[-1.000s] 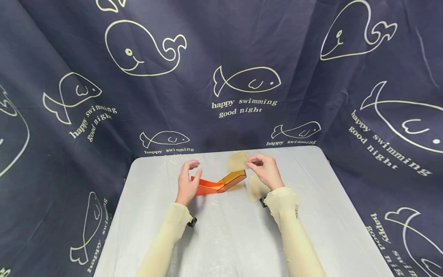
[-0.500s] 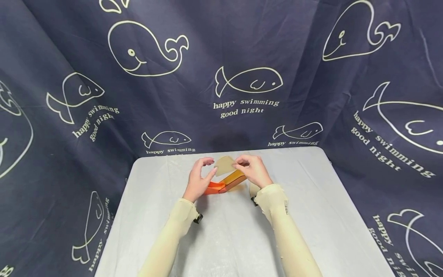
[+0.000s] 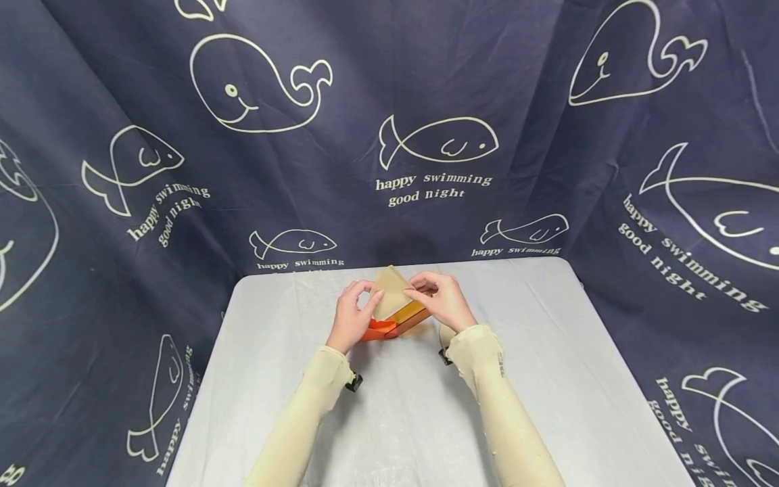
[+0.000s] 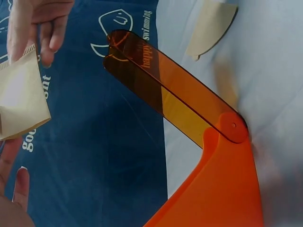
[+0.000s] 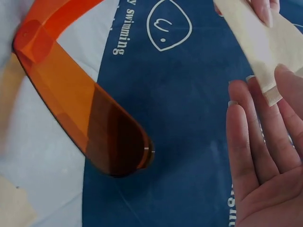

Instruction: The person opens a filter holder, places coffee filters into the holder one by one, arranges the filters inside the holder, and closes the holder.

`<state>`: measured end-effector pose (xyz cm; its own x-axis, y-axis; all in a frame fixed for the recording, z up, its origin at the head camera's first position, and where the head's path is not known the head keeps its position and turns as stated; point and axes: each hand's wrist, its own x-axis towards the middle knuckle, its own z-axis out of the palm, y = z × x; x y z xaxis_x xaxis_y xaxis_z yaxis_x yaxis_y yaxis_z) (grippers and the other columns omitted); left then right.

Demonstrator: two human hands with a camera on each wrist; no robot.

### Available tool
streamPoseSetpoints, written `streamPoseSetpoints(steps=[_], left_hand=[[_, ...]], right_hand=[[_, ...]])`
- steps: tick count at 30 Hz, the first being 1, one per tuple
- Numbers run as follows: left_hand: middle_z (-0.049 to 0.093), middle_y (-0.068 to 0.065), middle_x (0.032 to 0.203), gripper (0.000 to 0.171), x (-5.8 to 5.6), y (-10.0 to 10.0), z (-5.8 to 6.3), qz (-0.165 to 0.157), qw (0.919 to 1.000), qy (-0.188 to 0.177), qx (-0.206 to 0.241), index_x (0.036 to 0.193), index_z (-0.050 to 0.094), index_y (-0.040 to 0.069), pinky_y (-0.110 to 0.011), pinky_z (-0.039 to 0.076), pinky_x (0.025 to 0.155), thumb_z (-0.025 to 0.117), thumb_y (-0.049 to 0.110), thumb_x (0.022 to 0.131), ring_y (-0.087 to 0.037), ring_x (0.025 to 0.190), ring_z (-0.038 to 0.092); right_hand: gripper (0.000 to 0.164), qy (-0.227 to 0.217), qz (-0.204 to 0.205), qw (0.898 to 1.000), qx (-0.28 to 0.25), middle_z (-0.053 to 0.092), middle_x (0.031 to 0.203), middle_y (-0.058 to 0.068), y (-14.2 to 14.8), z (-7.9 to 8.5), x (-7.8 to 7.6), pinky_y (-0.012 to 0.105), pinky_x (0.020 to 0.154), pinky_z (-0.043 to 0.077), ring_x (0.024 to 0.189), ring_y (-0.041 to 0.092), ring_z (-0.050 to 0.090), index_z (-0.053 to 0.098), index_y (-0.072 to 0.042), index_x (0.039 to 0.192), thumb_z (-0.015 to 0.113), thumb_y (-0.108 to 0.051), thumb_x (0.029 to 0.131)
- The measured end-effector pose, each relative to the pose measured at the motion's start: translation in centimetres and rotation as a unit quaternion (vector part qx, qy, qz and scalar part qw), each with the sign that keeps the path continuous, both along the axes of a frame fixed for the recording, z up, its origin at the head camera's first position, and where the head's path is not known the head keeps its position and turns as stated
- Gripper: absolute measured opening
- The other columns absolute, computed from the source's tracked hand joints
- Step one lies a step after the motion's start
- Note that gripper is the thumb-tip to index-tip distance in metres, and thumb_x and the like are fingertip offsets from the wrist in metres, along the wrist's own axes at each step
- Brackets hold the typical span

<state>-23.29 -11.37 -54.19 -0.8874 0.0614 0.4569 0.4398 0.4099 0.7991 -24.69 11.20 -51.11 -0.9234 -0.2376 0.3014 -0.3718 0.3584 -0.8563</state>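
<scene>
Both hands hold a tan paper coffee filter (image 3: 389,287) up above the box. My left hand (image 3: 353,316) pinches its left side between thumb and fingers. At its right side, the thumb and fingers of my right hand (image 3: 447,301) pinch it too; a crimped seam shows in the left wrist view. Below stands an orange box (image 4: 222,184) whose hinged, see-through amber lid (image 5: 94,113) is swung up to the right. The hands partly cover the box in the head view. Another coffee filter (image 4: 213,26) lies on the table, mostly behind my right wrist in the head view.
Everything is on a table with a pale grey cover (image 3: 389,406). A dark blue curtain (image 3: 341,189) with whale and fish drawings hangs close behind the table's far edge and along both sides.
My right hand has moved left with the coffee filter, and my left hand has moved right and taken hold of its other side. The filter has turned, its corner now pointing up.
</scene>
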Motion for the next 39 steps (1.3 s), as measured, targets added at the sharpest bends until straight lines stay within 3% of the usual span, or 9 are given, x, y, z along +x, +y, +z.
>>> streamPoseSetpoints(steps=[6,11,19,28,34,39], left_hand=[[0.072,-0.005,0.103,0.013,0.0,-0.1,0.0,-0.001,0.9999,0.0,0.015,0.104,0.074,0.011,-0.05,0.048,0.102,0.075,0.02,0.096,-0.026,0.109,0.064],[0.073,-0.006,0.103,0.012,0.1,-0.1,-0.1,-0.005,0.9999,-0.004,0.013,0.104,0.074,0.01,-0.05,0.048,0.1,0.075,0.019,0.096,-0.026,0.108,0.064],[0.073,-0.007,0.105,0.012,0.1,0.0,-0.1,-0.011,0.9999,-0.005,0.008,0.102,0.073,0.01,-0.051,0.046,0.103,0.073,0.022,0.098,-0.027,0.109,0.063],[0.07,-0.006,0.102,0.017,0.1,-0.1,0.4,-0.01,0.9998,-0.007,0.015,0.109,0.072,0.011,-0.05,0.048,0.101,0.074,0.022,0.097,-0.024,0.106,0.064],[0.072,-0.004,0.103,0.024,-0.5,-0.4,1.6,-0.033,0.9988,0.002,0.037,0.118,0.07,0.012,-0.052,0.047,0.102,0.075,0.021,0.096,-0.022,0.107,0.063],[0.074,-0.002,0.102,0.019,-0.8,-0.7,2.2,-0.049,0.9981,0.008,0.035,0.113,0.073,0.012,-0.049,0.049,0.097,0.076,0.018,0.095,-0.019,0.1,0.064]], right_hand=[[0.016,-0.04,-0.008,0.999,-0.027,0.079,0.094,0.01,0.5,-1.0,0.2,0.022,0.073,0.057,0.082,0.028,0.074,0.077,-0.008,0.103,0.082,-0.015,0.089],[0.014,-0.043,-0.006,0.999,-0.028,0.078,0.093,0.011,0.4,-1.3,0.3,0.021,0.073,0.057,0.083,0.04,0.074,0.078,-0.006,0.102,0.08,-0.014,0.091],[0.01,-0.023,-0.012,1.0,-0.015,0.078,0.09,0.009,0.4,-1.4,0.2,0.023,0.073,0.057,0.076,0.013,0.071,0.078,-0.006,0.099,0.078,-0.014,0.093],[0.008,-0.026,0.002,1.0,-0.016,0.077,0.089,0.008,0.7,-1.4,0.3,0.023,0.072,0.057,0.081,0.043,0.073,0.078,-0.008,0.099,0.077,-0.013,0.094],[0.005,-0.024,0.008,1.0,-0.007,0.077,0.087,0.006,0.8,-0.9,0.3,0.023,0.07,0.055,0.078,0.039,0.072,0.079,-0.011,0.097,0.078,-0.015,0.093],[0.007,-0.014,0.009,1.0,-0.002,0.077,0.088,0.005,0.7,-0.7,0.3,0.023,0.069,0.055,0.077,0.035,0.072,0.08,-0.012,0.099,0.078,-0.016,0.093]])
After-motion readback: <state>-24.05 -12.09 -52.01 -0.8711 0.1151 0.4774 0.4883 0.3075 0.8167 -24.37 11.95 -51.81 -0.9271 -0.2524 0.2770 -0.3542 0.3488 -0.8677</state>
